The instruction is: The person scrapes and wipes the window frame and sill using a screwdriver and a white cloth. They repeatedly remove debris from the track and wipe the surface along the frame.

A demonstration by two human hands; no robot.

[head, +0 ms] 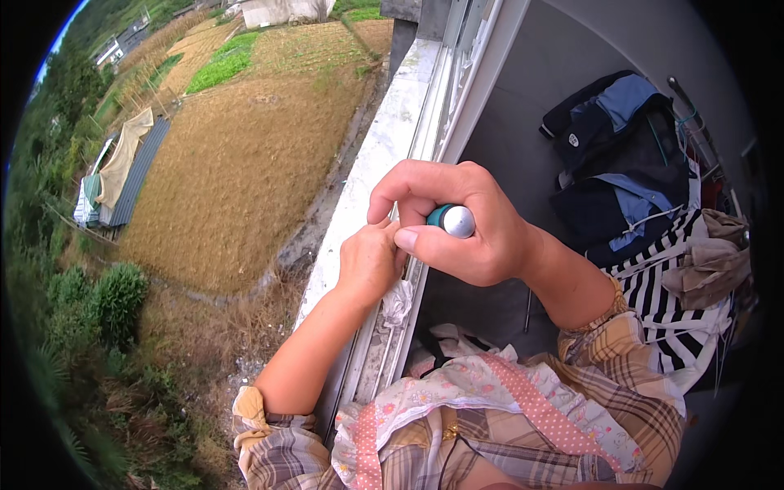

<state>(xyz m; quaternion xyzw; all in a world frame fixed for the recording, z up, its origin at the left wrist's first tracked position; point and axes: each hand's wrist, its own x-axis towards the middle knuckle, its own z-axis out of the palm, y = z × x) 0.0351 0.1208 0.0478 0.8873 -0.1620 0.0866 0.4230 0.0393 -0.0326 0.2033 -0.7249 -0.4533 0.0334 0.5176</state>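
Note:
My right hand (471, 226) is wrapped around a tool handle (452, 220) that is teal with a rounded silver end cap. The handle points up toward me, and the rest of the tool is hidden beneath the hand. Against its thumb and fingertips lies my left hand (370, 260), over the sliding window track (373, 361). The left fingers are mostly covered, so what they pinch or press cannot be seen. Just below the left hand, a crumpled white tissue (397, 303) rests in the track.
Outside the pale window sill (367, 177) is a drop to a brown field (245, 165). The white window sash frame (484, 79) stands beyond my hands. Dark blue jackets (618, 135) and a black-and-white striped cloth (680, 288) hang indoors at right. A floral apron (453, 392) covers my front.

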